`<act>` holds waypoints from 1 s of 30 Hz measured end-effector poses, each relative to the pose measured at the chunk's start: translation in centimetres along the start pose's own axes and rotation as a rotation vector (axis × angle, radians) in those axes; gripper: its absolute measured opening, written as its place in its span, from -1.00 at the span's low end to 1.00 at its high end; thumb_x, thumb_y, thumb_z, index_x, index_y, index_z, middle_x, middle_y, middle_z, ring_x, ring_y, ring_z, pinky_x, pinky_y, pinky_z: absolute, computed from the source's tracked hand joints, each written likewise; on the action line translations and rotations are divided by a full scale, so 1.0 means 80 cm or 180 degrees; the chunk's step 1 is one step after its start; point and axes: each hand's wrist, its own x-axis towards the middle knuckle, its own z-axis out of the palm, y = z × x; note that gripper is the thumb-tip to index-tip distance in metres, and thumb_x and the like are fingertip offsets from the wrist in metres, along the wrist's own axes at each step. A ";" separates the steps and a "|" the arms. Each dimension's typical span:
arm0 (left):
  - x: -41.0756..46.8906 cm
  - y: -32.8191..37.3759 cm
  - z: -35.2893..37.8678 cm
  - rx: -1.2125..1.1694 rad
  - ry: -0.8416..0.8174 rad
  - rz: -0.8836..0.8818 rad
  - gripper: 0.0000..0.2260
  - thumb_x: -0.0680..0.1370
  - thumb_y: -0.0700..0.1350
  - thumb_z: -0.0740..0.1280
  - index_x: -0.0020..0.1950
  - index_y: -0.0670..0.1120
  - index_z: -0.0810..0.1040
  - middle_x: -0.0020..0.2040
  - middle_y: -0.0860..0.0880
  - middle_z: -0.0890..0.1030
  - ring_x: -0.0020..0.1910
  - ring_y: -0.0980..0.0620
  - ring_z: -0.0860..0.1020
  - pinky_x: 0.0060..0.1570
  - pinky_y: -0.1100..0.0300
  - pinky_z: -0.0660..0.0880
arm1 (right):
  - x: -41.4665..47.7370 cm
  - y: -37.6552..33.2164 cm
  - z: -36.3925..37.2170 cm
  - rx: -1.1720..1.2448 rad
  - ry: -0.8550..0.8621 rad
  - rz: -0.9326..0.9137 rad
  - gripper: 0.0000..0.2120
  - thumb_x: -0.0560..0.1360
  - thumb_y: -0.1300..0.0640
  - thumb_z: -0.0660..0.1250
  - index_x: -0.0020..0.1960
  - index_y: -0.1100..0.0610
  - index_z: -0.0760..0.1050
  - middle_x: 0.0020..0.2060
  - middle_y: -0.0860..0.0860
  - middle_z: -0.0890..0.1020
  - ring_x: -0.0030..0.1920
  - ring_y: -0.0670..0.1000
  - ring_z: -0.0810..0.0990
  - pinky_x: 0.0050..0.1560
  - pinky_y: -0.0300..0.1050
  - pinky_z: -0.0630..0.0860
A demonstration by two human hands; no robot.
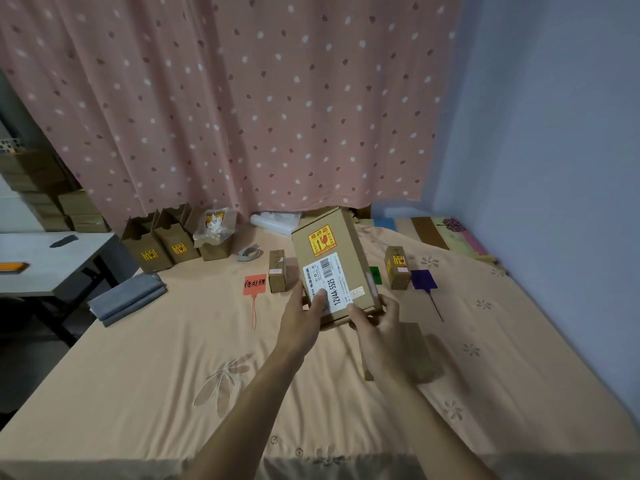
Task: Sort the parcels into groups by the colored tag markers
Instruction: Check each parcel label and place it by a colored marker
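Note:
Both hands hold up a flat cardboard parcel (332,261) above the bed, its white shipping label and yellow fragile sticker facing me. My left hand (306,311) grips its lower left edge, thumb on the label. My right hand (375,320) grips the lower right corner. On the sheet lie an orange tag (255,284) with handwriting, a green tag (375,274) partly hidden behind the parcel, and a purple tag (423,280). A small box (277,276) stands by the orange tag, another small box (397,267) next to the purple one.
Three open cardboard boxes (166,245) line the far left of the bed (173,358), one stuffed with plastic wrap. Folded grey cloth (126,299) lies at the left edge. A long box (419,355) rests under my right forearm. A grey table (45,261) stands left.

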 end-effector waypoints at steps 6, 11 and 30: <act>-0.018 0.006 0.015 0.0771 -0.0638 0.0391 -0.41 0.65 0.16 0.26 0.64 0.21 0.12 0.55 0.11 0.33 0.46 0.08 0.42 0.45 0.03 0.43 | -0.017 0.004 0.001 -0.0695 0.0316 -0.0998 -0.57 0.51 -0.07 0.49 0.24 -0.19 0.32 0.10 -0.40 0.64 0.10 -0.17 0.69 -0.01 0.00 0.69; -0.026 0.009 0.018 0.0121 -0.0859 0.0040 -0.51 0.69 0.17 0.18 0.61 0.33 0.15 0.46 0.35 0.45 0.45 0.26 0.43 0.52 -0.03 0.35 | -0.027 -0.001 0.000 -0.1331 0.0424 -0.1693 -0.48 0.51 0.04 0.49 0.36 0.02 0.31 0.19 -0.19 0.64 0.18 -0.10 0.68 -0.09 0.07 0.71; -0.029 0.005 0.011 0.0034 -0.0970 0.0114 -0.42 0.49 0.50 0.14 0.52 0.49 0.18 0.58 0.22 0.34 0.57 0.11 0.33 0.54 -0.10 0.32 | -0.034 -0.003 0.010 -0.1625 0.0499 -0.1855 -0.40 0.47 0.12 0.56 0.38 0.10 0.31 0.25 0.04 0.64 0.24 -0.02 0.66 -0.03 0.04 0.71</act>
